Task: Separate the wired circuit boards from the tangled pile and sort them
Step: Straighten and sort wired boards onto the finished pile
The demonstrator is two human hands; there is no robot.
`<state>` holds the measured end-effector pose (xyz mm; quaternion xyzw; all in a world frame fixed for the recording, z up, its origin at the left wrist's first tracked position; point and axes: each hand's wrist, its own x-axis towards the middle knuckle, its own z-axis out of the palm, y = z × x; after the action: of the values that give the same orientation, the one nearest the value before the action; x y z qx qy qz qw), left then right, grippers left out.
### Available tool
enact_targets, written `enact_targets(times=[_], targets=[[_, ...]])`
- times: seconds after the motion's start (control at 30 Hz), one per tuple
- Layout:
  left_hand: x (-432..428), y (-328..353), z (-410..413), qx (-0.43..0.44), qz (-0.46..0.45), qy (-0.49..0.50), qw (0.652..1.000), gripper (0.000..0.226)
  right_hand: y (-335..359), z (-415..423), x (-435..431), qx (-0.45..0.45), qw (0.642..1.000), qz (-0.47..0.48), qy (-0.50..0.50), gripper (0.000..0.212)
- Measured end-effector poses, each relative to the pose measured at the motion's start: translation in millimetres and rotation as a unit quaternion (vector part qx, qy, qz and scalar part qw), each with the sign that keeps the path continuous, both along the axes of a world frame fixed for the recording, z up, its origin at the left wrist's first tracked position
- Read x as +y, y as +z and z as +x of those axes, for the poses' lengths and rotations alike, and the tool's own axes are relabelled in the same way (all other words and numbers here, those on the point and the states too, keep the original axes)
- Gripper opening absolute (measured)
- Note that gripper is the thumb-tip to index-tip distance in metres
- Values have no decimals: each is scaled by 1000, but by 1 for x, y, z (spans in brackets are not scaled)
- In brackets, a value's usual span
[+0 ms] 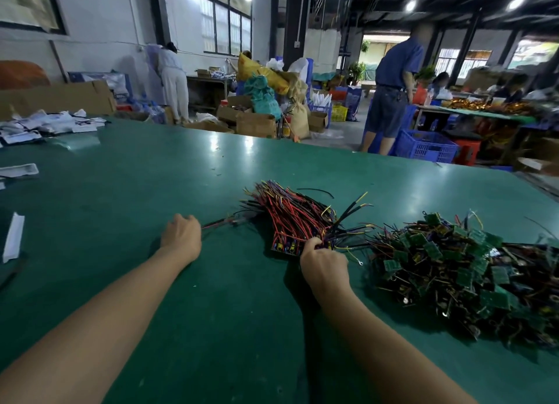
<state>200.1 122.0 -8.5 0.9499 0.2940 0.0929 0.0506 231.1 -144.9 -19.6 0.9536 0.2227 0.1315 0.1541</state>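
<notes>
A tangled pile of green circuit boards with wires [472, 276] lies on the right of the green table [151, 173]. In the middle sits a sorted bundle of boards [290, 216], its red, black and yellow wires fanned away from me. My right hand [323, 264] grips the near end of that bundle, fingers curled into the wires. My left hand [181, 234] lies to the left with curled fingers, at the end of a red and black wire [223, 222] that runs from the bundle; whether it holds the wire is hidden.
White plastic packets [45, 125] lie at the table's far left, a white strip [13, 237] near the left edge. Beyond the table stand cardboard boxes [254, 122], blue crates [426, 146] and several people at other benches.
</notes>
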Motion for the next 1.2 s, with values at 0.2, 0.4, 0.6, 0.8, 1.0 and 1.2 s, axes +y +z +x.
enact_targets(times=[0.2, 0.4, 0.6, 0.8, 1.0, 1.2], targets=[[10, 17, -15, -262, -166, 129, 942, 26, 33, -44, 20, -36, 977, -202, -65, 36], [-13, 30, -16, -400, -307, 133, 853, 37, 46, -80, 37, -31, 975, -218, -25, 41], [-68, 30, -21, -434, -433, 51, 788, 34, 58, -103, 57, 79, 991, -102, 22, 17], [-85, 29, -50, -438, -443, 1, 783, 31, 84, -106, 55, 132, 988, 29, 73, 21], [-80, 21, -76, -440, -423, -68, 790, 27, 98, -104, 29, 90, 937, 310, 134, 35], [-72, 12, -88, -397, -408, -92, 817, 28, 94, -99, 0, 147, 872, 457, 90, 20]])
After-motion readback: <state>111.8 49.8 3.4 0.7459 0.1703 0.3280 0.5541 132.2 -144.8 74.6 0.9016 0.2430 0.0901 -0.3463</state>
